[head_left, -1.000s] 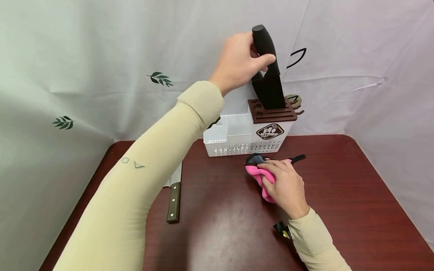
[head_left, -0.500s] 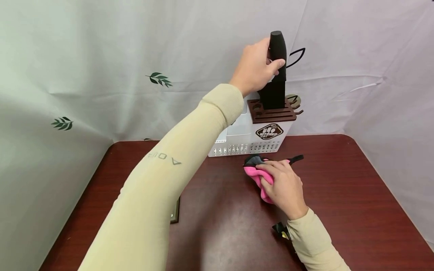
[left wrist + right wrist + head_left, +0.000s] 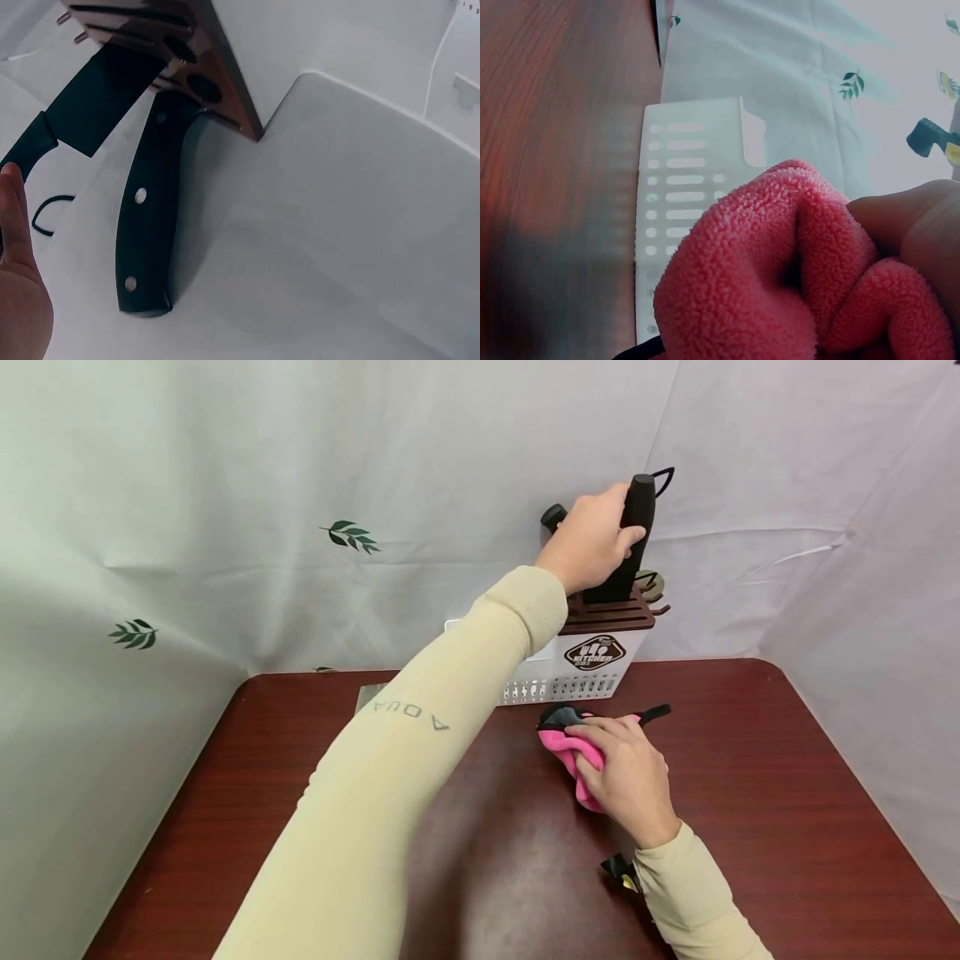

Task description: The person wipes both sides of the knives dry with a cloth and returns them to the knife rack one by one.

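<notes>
My left hand (image 3: pixel 596 539) grips the black handle (image 3: pixel 641 510) of a wide-bladed kitchen knife. Its black blade (image 3: pixel 105 97) stands partly sunk in a slot of the brown slotted top (image 3: pixel 641 612) of a white knife holder (image 3: pixel 540 685). Another black-handled knife (image 3: pixel 148 217) stands in the holder beside it, its riveted handle clear in the left wrist view. Lower down, my right hand (image 3: pixel 626 772) holds a bunched pink fleece cloth (image 3: pixel 564 743) with a dark grey side against the table. The right wrist view shows fingers pressed into the folds of the cloth.
The dark red table (image 3: pixel 765 793) backs onto a white curtain (image 3: pixel 450 443). A metal blade (image 3: pixel 367 695) peeks out from behind my left sleeve. Hooks (image 3: pixel 662 609) stick out from the holder's right side. A black strap piece (image 3: pixel 618 867) lies by my right wrist.
My left hand has moved right and down with the knife, whose blade has sunk deeper into the slot. The other knife's handle has come into view. My right hand has barely moved.
</notes>
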Available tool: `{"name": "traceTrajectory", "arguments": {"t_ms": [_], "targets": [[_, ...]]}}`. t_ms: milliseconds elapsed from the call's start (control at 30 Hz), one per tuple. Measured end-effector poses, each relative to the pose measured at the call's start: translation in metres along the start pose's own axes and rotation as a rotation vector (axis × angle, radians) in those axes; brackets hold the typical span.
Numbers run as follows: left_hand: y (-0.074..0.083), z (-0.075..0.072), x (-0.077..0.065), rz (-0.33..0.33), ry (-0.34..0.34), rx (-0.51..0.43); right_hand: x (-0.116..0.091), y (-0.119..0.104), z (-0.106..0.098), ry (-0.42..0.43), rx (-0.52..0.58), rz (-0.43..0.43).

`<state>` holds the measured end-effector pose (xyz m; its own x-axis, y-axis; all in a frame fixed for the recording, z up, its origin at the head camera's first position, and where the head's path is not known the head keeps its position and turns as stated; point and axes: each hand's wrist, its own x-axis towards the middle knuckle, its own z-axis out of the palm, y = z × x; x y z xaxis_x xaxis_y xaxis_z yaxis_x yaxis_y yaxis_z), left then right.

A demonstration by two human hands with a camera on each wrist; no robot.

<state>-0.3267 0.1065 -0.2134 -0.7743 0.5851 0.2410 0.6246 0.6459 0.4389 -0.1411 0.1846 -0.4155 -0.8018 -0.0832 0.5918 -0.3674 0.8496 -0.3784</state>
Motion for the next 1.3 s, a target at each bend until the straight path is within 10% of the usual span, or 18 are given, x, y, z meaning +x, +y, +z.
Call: {"name": "traceTrajectory", "arguments": {"t_ms": [667,1300], "targets": [[-0.010,0.044,-0.001,-0.085,-0.069,0.021,0.000,0.002,-0.001,0.005,0.003,-0.003],[-0.051,0.009,-0.027,-0.094,-0.008,-0.084,0.001,0.003,0.000,-0.004,-0.003,-0.004]]}}
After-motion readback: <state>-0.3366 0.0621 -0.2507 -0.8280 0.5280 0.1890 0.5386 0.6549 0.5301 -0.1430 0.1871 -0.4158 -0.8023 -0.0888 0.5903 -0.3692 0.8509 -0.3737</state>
